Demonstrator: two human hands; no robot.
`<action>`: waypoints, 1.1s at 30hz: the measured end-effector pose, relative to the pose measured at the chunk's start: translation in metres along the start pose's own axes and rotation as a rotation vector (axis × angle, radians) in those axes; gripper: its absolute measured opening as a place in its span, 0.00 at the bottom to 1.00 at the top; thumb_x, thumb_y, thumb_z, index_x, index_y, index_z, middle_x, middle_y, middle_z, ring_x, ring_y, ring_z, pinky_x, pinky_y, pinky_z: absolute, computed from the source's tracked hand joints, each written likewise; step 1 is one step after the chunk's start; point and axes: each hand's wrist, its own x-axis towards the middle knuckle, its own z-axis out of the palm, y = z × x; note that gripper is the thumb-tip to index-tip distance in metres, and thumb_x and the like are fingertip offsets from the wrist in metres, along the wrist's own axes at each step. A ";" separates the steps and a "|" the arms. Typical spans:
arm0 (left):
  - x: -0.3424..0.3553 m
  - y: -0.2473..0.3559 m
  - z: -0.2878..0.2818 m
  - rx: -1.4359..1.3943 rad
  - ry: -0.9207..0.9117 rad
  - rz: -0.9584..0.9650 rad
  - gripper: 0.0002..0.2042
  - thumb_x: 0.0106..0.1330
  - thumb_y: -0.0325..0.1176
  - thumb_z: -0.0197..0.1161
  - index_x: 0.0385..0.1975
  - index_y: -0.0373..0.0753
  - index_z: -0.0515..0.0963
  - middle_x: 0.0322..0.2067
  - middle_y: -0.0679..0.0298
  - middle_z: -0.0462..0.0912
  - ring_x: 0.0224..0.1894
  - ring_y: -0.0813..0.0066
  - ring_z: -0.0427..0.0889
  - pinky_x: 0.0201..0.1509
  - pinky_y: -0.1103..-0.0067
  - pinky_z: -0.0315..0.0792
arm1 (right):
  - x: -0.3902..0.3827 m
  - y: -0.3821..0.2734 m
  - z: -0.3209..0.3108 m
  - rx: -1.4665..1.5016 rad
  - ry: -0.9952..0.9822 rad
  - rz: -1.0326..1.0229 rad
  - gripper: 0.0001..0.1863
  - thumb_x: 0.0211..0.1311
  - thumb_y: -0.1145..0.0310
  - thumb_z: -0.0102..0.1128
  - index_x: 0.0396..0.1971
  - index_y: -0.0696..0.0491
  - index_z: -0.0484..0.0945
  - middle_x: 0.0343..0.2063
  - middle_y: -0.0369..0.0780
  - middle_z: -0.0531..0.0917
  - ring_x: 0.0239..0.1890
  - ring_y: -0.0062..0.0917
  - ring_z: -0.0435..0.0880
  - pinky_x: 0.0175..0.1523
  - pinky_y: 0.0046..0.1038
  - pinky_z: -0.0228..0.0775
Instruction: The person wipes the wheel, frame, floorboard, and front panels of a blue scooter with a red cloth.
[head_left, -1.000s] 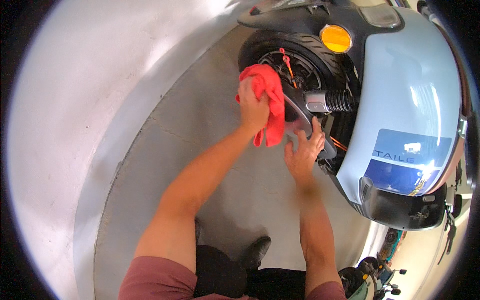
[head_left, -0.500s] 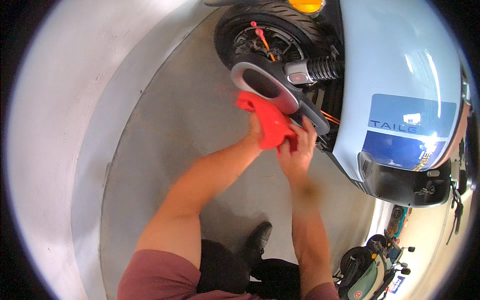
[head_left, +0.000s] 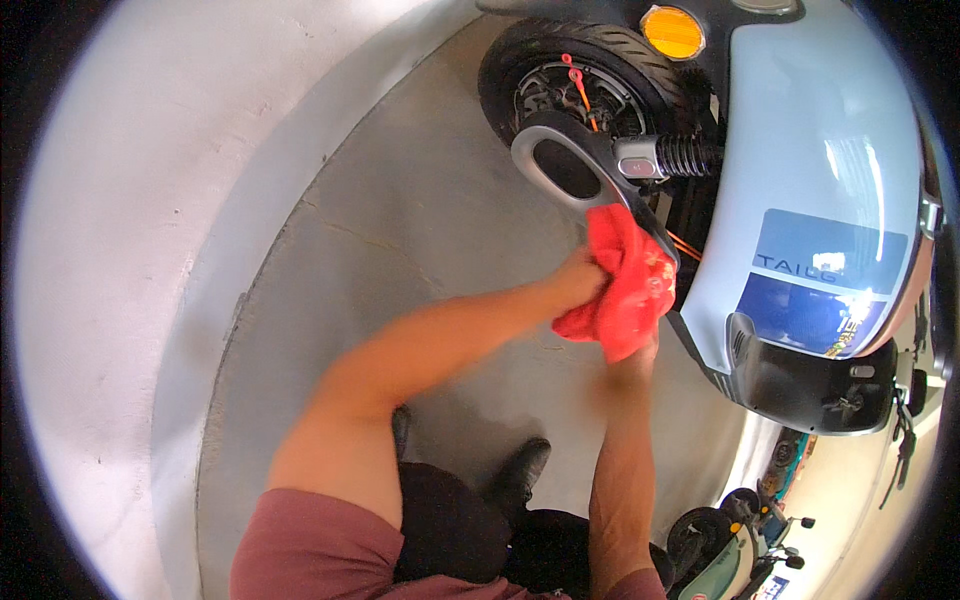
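My left hand [head_left: 582, 277] is closed on a bunched red cloth [head_left: 625, 290], against the lower end of a dark and silver swingarm piece [head_left: 540, 135] with an oval opening. My right hand [head_left: 642, 348] is under the cloth at that same end, its fingers mostly hidden. Above are the scooter's black wheel [head_left: 506, 55], an orange rod with red rings [head_left: 576, 78] and a black coiled shock absorber [head_left: 680, 155]. The light blue body panel [head_left: 810, 140] curves along the right of both hands.
A white wall [head_left: 100, 280] bends along the left. A grey concrete floor [head_left: 380, 240] lies under me, with my dark shoe [head_left: 522, 470] on it. An amber reflector [head_left: 672, 30] sits near the top. Other parked scooters [head_left: 725, 550] stand at the lower right.
The red cloth and my left hand have moved down and right from the wheel side to the swingarm's lower end, uncovering the oval opening. The cloth now covers my right hand's fingers.
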 end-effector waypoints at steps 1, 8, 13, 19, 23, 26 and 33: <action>-0.013 0.015 -0.014 0.151 -0.018 -0.013 0.19 0.70 0.36 0.63 0.60 0.40 0.77 0.55 0.60 0.84 0.58 0.68 0.80 0.64 0.67 0.73 | -0.001 -0.002 0.009 -0.072 -0.056 -0.028 0.32 0.71 0.66 0.62 0.72 0.53 0.63 0.66 0.41 0.75 0.64 0.32 0.78 0.67 0.39 0.73; -0.057 0.000 -0.122 0.472 0.008 -0.011 0.23 0.69 0.36 0.65 0.64 0.41 0.75 0.60 0.59 0.82 0.60 0.67 0.81 0.63 0.69 0.76 | 0.001 0.011 0.061 -0.444 -0.136 -0.005 0.23 0.59 0.81 0.65 0.57 0.56 0.80 0.49 0.35 0.86 0.49 0.20 0.83 0.57 0.28 0.77; -0.088 0.055 -0.169 -0.412 0.082 -0.009 0.27 0.70 0.41 0.63 0.68 0.44 0.70 0.63 0.60 0.78 0.64 0.60 0.78 0.68 0.58 0.72 | -0.003 -0.001 0.093 -0.403 -0.210 0.014 0.18 0.57 0.81 0.67 0.49 0.59 0.84 0.41 0.34 0.88 0.42 0.18 0.85 0.50 0.24 0.79; -0.111 0.099 -0.143 -0.606 0.079 -0.065 0.34 0.71 0.49 0.65 0.71 0.40 0.63 0.66 0.56 0.74 0.68 0.62 0.73 0.72 0.58 0.68 | -0.008 -0.007 0.098 -0.569 -0.238 0.025 0.19 0.54 0.79 0.70 0.49 0.58 0.85 0.42 0.34 0.88 0.43 0.17 0.85 0.51 0.25 0.78; -0.104 0.080 -0.128 -0.289 0.128 -0.130 0.29 0.72 0.43 0.67 0.68 0.37 0.69 0.61 0.57 0.79 0.63 0.64 0.79 0.68 0.63 0.74 | -0.014 -0.002 0.104 -0.654 -0.529 -0.039 0.22 0.51 0.78 0.71 0.50 0.58 0.85 0.48 0.36 0.86 0.51 0.20 0.82 0.59 0.26 0.74; -0.104 0.086 -0.119 -0.300 0.019 -0.194 0.24 0.72 0.36 0.66 0.65 0.35 0.73 0.56 0.59 0.83 0.55 0.67 0.85 0.62 0.69 0.79 | -0.010 -0.006 0.104 -0.606 -0.566 -0.178 0.27 0.48 0.78 0.71 0.53 0.58 0.83 0.57 0.38 0.81 0.58 0.22 0.79 0.64 0.27 0.70; -0.079 0.138 -0.065 0.318 0.084 -0.139 0.13 0.74 0.32 0.63 0.53 0.34 0.79 0.49 0.60 0.86 0.44 0.74 0.86 0.50 0.78 0.79 | -0.018 -0.013 0.108 -0.210 -0.434 0.151 0.38 0.49 0.86 0.65 0.66 0.54 0.73 0.61 0.39 0.78 0.59 0.22 0.79 0.64 0.28 0.72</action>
